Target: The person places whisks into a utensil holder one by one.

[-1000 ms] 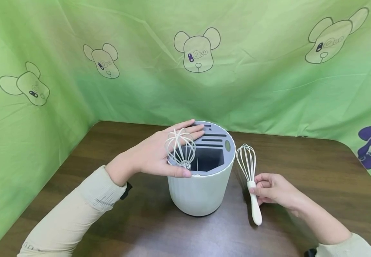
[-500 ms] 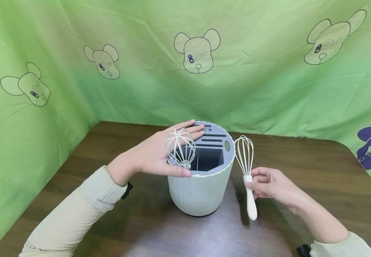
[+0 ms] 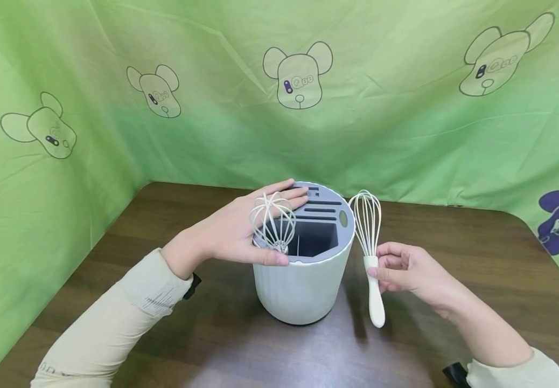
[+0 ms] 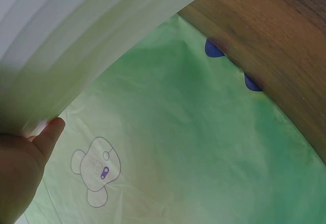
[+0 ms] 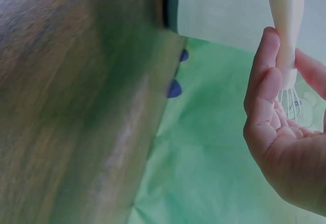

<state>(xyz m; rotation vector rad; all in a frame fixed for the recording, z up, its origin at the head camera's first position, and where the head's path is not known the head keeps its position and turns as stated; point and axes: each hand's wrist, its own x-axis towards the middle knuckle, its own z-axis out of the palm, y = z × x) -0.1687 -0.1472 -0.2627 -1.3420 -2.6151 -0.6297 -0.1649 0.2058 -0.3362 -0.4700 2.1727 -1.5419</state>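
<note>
When viewed from above, a round white utensil holder point(image 3: 299, 293) upright on a brown wood-look counter point(image 3: 434, 231), topped by a grey insert point(image 3: 346, 238). Toward the back of the insert, a set of narrow dark slots point(image 3: 323, 203); at its right edge, an oval opening point(image 3: 343, 219); at the front, one large dark compartment point(image 3: 322, 237) with a thin pale divider inside. Rising head-up from the left part of this compartment, a pale wire whisk point(image 3: 279, 233), with its handle hidden from sight.

Spread over the left side of the insert, the left grip point(image 3: 236, 229), a bare hand with fingers straight and apart, and with its thumb at the front rim, beside the standing whisk.

Just right of the holder, outside it, a second whisk point(image 3: 370, 261), slightly tilted, with loops uppermost near the rim; contact with the rim hard to tell. Around the upper part of its white handle, the right grip point(image 3: 407, 269), pinching between thumb and fingers.

Behind everything, green fabric point(image 3: 211, 140) with outlined mouse faces point(image 3: 299, 81).
</note>
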